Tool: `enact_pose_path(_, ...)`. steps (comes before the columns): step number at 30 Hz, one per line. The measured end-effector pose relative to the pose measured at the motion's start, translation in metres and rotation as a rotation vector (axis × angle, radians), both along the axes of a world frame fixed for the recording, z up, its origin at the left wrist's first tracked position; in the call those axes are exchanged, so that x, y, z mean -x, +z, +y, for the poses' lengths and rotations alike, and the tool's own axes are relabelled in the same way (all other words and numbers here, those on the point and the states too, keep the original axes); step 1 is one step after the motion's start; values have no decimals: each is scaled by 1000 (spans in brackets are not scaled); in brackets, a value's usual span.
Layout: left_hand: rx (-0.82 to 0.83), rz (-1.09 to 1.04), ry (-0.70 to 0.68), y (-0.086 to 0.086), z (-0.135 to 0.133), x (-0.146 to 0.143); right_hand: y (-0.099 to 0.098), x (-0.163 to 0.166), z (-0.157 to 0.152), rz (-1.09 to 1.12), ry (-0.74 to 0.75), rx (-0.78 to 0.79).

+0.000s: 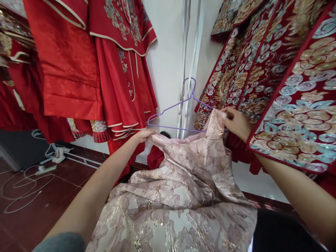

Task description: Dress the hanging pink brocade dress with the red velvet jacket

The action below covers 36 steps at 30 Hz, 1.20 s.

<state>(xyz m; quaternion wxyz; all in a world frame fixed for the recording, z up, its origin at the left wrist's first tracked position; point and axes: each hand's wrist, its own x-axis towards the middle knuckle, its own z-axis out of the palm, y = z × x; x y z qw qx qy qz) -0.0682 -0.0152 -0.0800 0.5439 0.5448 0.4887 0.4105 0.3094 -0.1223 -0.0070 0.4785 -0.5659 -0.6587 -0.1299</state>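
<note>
A pale pink dress [173, 189] with a shiny floral pattern spreads toward me across the lower middle of the view. My left hand [145, 135] is closed on the dress's left shoulder. At the other shoulder, my right hand [235, 120] pinches the strap. A purple hanger [173, 106] has its right arm inside the right strap, while its left arm shows bare above my left hand. The hanger's hook is up near a white upright pole. My fingertips are partly hidden by the fabric.
Red garments [70, 77] with cream trim hang at the left. Heavily embroidered dark red garments [299, 87] hang close on the right, over my right forearm. A white pole [193, 63] stands between them. White cables and a power strip [46, 169] lie on the dark red floor.
</note>
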Motion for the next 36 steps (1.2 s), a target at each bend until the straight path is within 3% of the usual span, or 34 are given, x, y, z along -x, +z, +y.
enact_pose_path(3, -115, -48, 208, 2, 18, 10, 4, 1, -6, -5, -47, -22)
enact_pose_path(6, -153, -78, 267, 10, 31, 5, 8, 4, -11, -19, -94, -34)
enact_pose_path(10, -193, -81, 255, 26, 28, -3, 13, 3, -14, -74, -125, -85)
enact_pose_path(19, -278, 100, 215, 60, -13, -2, 20, 4, -19, -121, -147, -117)
enact_pose_path(27, -401, 185, 246, 91, -5, -57, 10, 7, -14, -81, -121, -34)
enact_pose_path(29, -495, 296, 263, 94, -3, -62, 3, 7, -9, -82, -105, -13)
enact_pose_path(33, -731, 731, 339, 96, -4, -53, -5, 5, -1, -110, -54, 2)
enact_pose_path(36, -861, 931, 243, 94, -6, -44, -4, -1, -3, -109, -82, -110)
